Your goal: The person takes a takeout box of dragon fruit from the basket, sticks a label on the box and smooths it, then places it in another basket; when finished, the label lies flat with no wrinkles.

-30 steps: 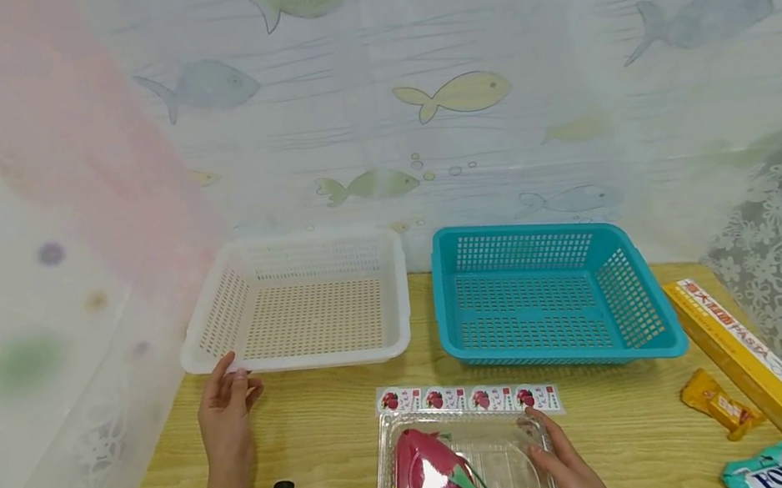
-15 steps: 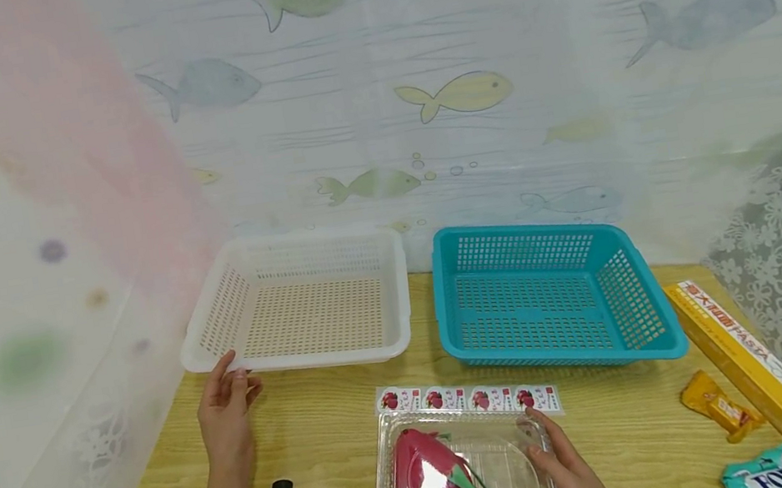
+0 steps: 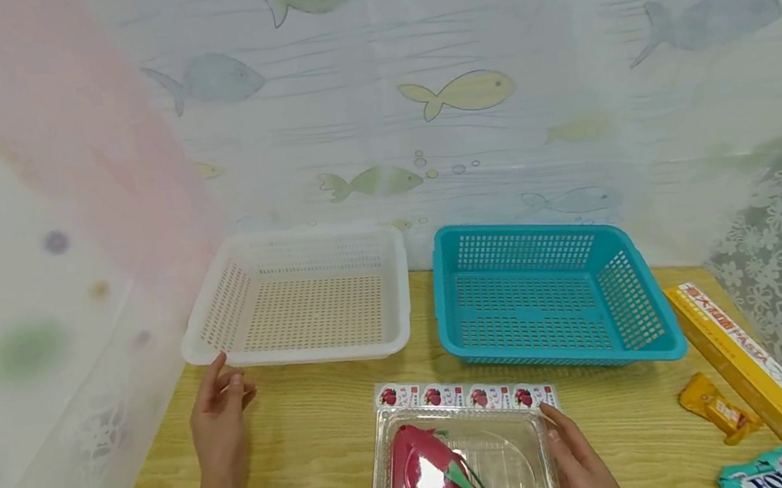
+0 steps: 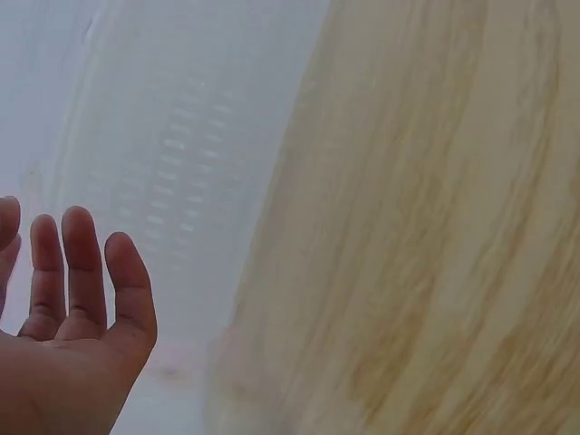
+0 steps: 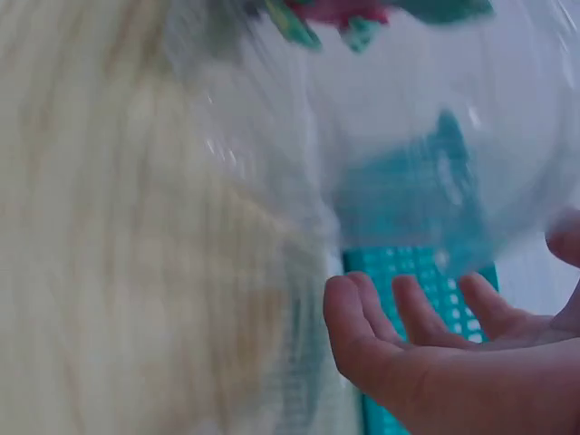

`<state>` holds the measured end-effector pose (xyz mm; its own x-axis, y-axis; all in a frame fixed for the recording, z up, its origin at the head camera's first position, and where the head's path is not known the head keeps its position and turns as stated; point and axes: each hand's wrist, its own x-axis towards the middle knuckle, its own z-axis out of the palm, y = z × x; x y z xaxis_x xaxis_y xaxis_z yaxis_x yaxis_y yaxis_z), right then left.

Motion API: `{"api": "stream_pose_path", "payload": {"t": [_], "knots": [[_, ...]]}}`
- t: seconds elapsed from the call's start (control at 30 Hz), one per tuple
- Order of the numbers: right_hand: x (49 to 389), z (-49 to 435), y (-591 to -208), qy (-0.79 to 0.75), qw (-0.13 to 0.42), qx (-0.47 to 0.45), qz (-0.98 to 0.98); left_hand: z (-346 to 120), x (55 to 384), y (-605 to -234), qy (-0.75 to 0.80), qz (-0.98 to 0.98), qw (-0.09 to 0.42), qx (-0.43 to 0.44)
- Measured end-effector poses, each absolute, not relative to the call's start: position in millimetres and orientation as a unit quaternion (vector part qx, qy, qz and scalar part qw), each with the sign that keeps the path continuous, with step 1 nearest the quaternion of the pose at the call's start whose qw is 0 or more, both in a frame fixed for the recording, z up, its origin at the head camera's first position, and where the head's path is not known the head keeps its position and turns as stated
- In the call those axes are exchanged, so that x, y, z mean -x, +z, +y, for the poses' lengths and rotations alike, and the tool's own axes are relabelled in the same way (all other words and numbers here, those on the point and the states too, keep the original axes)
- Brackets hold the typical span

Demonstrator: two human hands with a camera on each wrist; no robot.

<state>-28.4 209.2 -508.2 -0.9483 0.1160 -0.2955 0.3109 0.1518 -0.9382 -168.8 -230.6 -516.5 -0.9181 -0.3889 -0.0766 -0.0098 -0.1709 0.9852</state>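
Observation:
In the head view a clear plastic clamshell box (image 3: 512, 462) with a pink dragon fruit (image 3: 432, 478) inside sits at the front centre. My right hand (image 3: 583, 460) is beside the box's right edge, fingers loosely bent and spread. Seen from the right wrist, that right hand (image 5: 453, 353) holds nothing, with the clear box wall just past the fingertips. My left hand (image 3: 219, 421) is at the front left rim of the white basket (image 3: 316, 355), fingertips right by it. In the left wrist view the fingers of the left hand (image 4: 77, 335) are relaxed and grip nothing.
A strip of dragon fruit stickers (image 3: 467, 394) lies behind the box. The blue basket (image 3: 567, 353) stands at the back right. Along the right side are a yellow pasta box (image 3: 759, 374), an orange snack packet (image 3: 719, 407) and a teal FOX'S bag (image 3: 769, 470). A patterned curtain (image 3: 375, 137) hangs behind.
My right hand has come off the clear box's upper right corner and moved slightly right. My left hand has shifted a little left along the white basket's rim.

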Motion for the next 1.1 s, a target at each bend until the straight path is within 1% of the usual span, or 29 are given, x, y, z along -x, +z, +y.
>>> {"api": "stream_pose_path", "payload": {"t": [0.13,0.2,0.3,0.43,0.73,0.8,0.9,1.1], "knots": [[30,221,-504,-0.619,0.064,-0.163,0.766,-231,159,-509,-0.734,-0.648,0.118,-0.167],[32,227,-503,-0.608,0.064,-0.188,0.769,-230,155,-505,-0.724,-0.661,0.104,-0.17],[35,236,-503,-0.591,0.06,-0.214,0.776,-224,149,-501,-0.693,-0.701,0.065,-0.154],[41,244,-505,-0.566,0.06,-0.235,0.788,-211,144,-503,-0.651,-0.752,0.011,-0.099],[53,255,-509,-0.525,0.053,-0.234,0.817,-187,149,-518,-0.606,-0.791,-0.082,-0.013],[54,258,-509,-0.519,0.047,-0.233,0.821,-183,152,-521,-0.592,-0.801,-0.092,0.001],[56,261,-509,-0.51,0.038,-0.233,0.827,-176,155,-526,-0.573,-0.814,-0.094,0.012],[63,264,-513,-0.513,0.048,-0.241,0.823,-164,159,-533,-0.544,-0.834,-0.088,0.013]]}}
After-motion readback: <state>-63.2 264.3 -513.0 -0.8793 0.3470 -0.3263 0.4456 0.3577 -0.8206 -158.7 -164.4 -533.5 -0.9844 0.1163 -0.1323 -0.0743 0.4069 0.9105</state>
